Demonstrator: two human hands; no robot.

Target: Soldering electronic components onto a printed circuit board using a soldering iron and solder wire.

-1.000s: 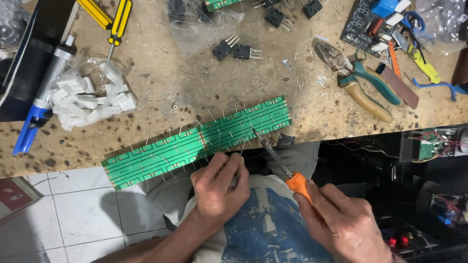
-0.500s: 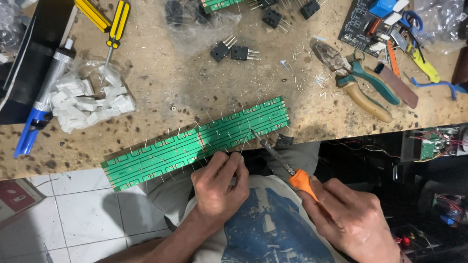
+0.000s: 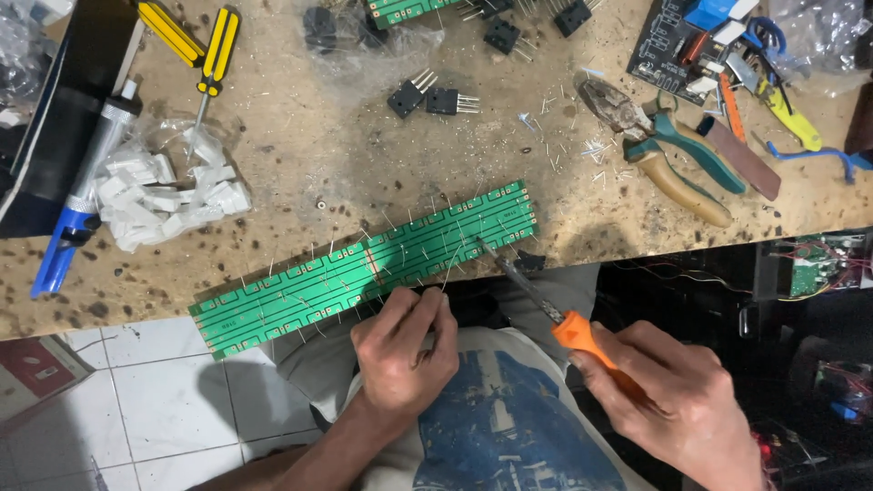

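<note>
Circuit board: left hand pinching solder wire, right hand angling soldering iron.

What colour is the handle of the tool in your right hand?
Orange, on the soldering iron held by the right hand; clearest in the head view.

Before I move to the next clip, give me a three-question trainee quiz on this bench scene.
1. True or false: the right hand holds a tool with an orange handle.
2. Where does the tool's tip rest? A) on the long green circuit board B) on the pliers C) on the yellow-handled screwdriver
3. Fill in: the left hand has its fingers at the board's ____ edge.

Key: 1 true; 2 A; 3 near.
</note>
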